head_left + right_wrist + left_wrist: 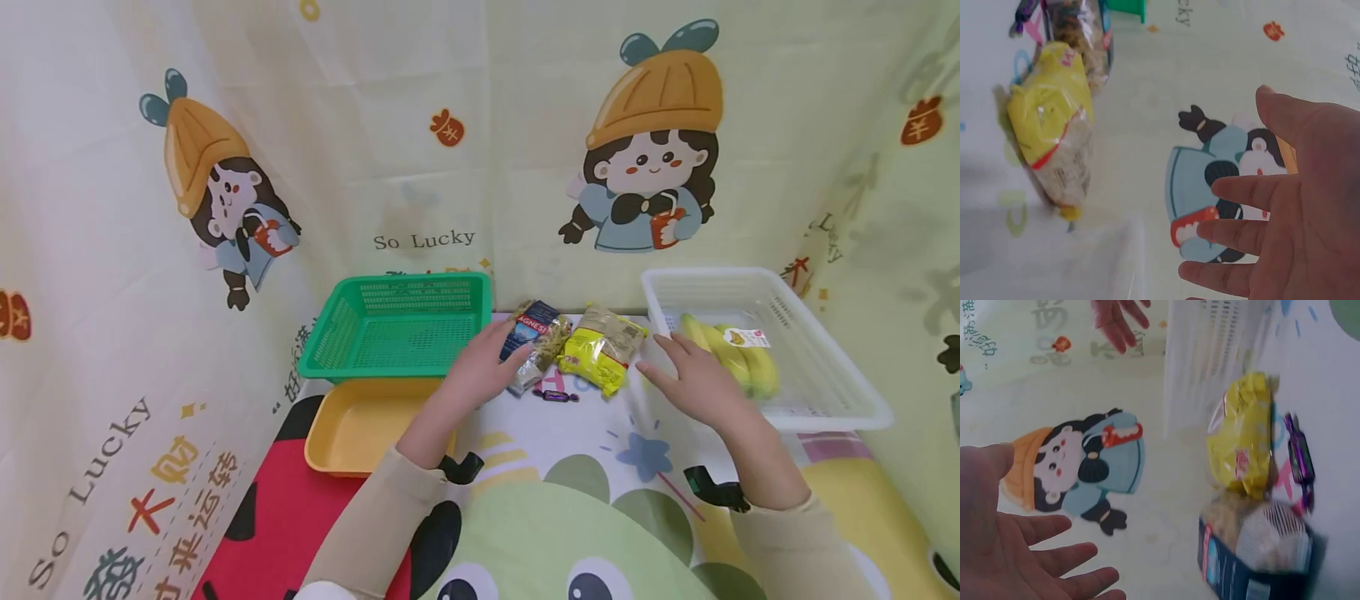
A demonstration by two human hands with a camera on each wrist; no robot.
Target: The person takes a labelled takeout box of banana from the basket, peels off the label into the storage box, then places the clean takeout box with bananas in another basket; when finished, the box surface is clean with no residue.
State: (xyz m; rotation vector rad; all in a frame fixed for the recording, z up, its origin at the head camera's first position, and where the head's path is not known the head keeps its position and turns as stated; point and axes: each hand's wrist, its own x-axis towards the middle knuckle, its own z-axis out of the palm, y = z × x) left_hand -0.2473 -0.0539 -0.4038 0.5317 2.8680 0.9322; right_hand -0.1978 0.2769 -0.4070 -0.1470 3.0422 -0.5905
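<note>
Plainly, the pasta lies just right of the left hand, its nearer hand, while the yellow bag sits between pasta and right hand, just left of the latter; both hands have fingers extended, gripping nothing, and the candy lies nearer than either pack, long axis left to right

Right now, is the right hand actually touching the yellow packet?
Apart. The right wrist view shows the right hand clear of the yellow packet, with a wide strip of pale cloth between them.
</note>
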